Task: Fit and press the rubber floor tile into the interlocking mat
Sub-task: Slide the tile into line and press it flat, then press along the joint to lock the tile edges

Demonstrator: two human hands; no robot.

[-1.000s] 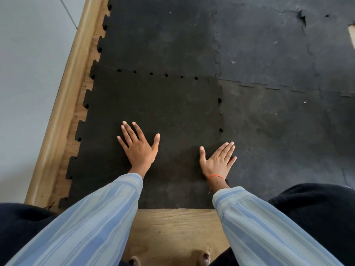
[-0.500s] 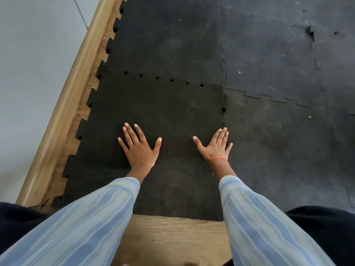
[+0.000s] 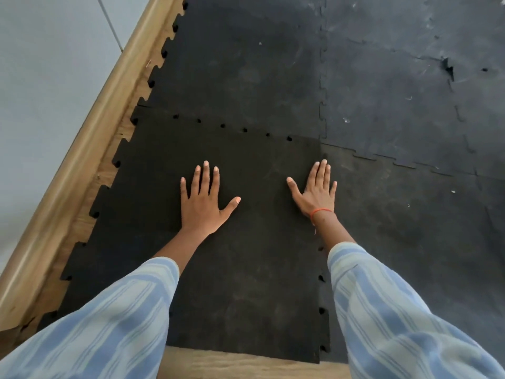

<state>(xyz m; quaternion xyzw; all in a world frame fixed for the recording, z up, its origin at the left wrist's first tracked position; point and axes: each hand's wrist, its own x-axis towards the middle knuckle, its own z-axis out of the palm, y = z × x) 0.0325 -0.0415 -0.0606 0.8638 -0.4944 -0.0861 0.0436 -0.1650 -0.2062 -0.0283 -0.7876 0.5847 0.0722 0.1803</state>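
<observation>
A dark rubber floor tile (image 3: 246,255) lies flat at the near left corner of the interlocking mat (image 3: 382,91). Its toothed far edge and right edge meet neighbouring tiles, with small dark gaps showing along both seams. My left hand (image 3: 203,203) rests palm down on the tile's middle, fingers spread. Palm down too, my right hand (image 3: 314,190) lies on the tile's right part, its fingertips reaching the right seam. Neither hand holds anything.
A wooden skirting (image 3: 82,165) runs diagonally along the left beside a pale wall (image 3: 41,77). Bare wooden floor (image 3: 232,365) shows at the tile's near edge and along its toothed left edge. A torn hole (image 3: 448,68) marks a far right mat tile.
My right hand has slid forward along the tile's right seam, from the near part toward the far corner. My left hand has stayed on the tile. The view has shifted forward.
</observation>
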